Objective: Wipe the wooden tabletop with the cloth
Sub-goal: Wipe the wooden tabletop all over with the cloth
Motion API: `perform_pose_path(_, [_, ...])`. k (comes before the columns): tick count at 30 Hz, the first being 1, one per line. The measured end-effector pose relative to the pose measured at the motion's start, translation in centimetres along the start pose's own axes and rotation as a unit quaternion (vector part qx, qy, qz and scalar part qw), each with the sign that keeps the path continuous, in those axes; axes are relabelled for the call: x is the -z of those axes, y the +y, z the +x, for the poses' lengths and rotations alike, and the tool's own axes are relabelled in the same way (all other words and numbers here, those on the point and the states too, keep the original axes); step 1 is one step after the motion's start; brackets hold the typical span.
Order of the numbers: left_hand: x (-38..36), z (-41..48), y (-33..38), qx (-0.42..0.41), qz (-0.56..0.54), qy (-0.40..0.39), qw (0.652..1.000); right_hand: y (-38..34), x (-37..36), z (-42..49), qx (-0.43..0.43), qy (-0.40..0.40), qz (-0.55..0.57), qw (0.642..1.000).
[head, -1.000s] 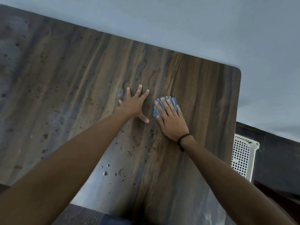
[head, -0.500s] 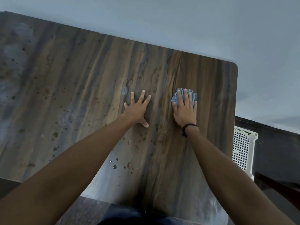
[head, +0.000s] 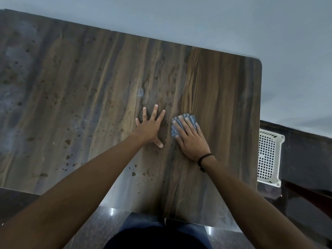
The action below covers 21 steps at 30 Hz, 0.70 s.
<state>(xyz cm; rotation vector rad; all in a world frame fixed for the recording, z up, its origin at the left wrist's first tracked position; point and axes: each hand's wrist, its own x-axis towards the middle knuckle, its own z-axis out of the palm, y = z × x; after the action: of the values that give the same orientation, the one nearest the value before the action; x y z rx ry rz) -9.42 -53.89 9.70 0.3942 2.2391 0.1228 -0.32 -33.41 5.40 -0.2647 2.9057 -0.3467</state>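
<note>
The right hand (head: 191,141) presses flat on a folded blue cloth (head: 190,118) on the table (head: 80,83). The left hand (head: 150,127) lies spread just left of the cloth. Droplets (head: 67,141) speckle the wood farther left of the cloth. A white perforated basket (head: 268,155) stands well right of it.

Dim, soft img, wide-angle edge warp

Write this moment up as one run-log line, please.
stage: wiping | right hand: flat, pressing folded blue cloth onto brown wooden tabletop | left hand: spread flat beside cloth | pending: dark droplets at left
</note>
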Motion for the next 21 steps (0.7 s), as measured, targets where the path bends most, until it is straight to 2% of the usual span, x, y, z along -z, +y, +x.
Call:
perform_pose_path(1, [-0.6,-0.5,-0.1,-0.002,0.001,-0.003,1.000,1.1,0.1,-0.2,0.009,0.001,-0.003,1.000])
perform_pose_path(2, [-1.1,-0.9,-0.2,-0.003,0.002,-0.003,1.000,2.0,0.4,0.4,-0.028,0.008,0.008,1.000])
perform_pose_path(4, [-2.2,-1.7,-0.4,-0.001,0.007,0.003,1.000,2.5,1.1,2.0,-0.166,0.028,0.057,0.984])
perform_pose_path(5, [-2.5,-1.9,-0.4,0.001,0.009,0.007,1.000,1.8,1.1,2.5,-0.205,0.030,0.070,0.976])
perform_pose_path(6, [-2.7,-2.0,-0.5,0.003,0.009,0.008,1.000,0.7,0.9,2.3,-0.205,0.026,0.068,0.976])
perform_pose_path(7, [-2.8,-2.0,-0.4,0.004,0.009,0.009,1.000,-0.5,0.5,1.4,-0.165,0.022,0.059,0.984])
perform_pose_path(10, [-2.8,-1.8,-0.3,0.007,0.001,0.013,1.000,-0.3,-0.6,-3.1,0.036,-0.007,-0.001,0.999])
perform_pose_path(11, [-2.7,-1.9,-0.3,0.006,-0.001,0.011,1.000,0.9,-0.5,-3.3,0.051,-0.008,-0.009,0.999])
perform_pose_path(12, [-2.6,-1.9,-0.3,0.005,-0.003,0.012,1.000,1.8,-0.3,-2.9,0.020,-0.002,-0.009,1.000])
perform_pose_path(15, [-2.9,-2.8,-0.1,0.018,0.000,0.020,1.000,1.7,0.4,-1.1,-0.188,0.032,0.054,0.980])
perform_pose_path(16, [-3.2,-3.3,-0.1,0.026,0.001,0.026,0.999,0.5,0.1,-1.3,-0.193,0.031,0.060,0.979])
perform_pose_path(17, [-3.9,-3.9,-0.1,0.032,0.001,0.028,0.999,-0.8,-0.6,-2.3,-0.152,0.031,0.048,0.987])
perform_pose_path(20, [-6.5,-5.8,-0.7,0.040,-0.006,0.017,0.999,-2.2,-2.5,-7.9,0.069,-0.001,-0.009,0.998])
perform_pose_path(21, [-7.3,-6.3,-1.0,0.041,-0.011,0.015,0.999,-1.2,-2.6,-8.5,0.099,-0.003,-0.021,0.995])
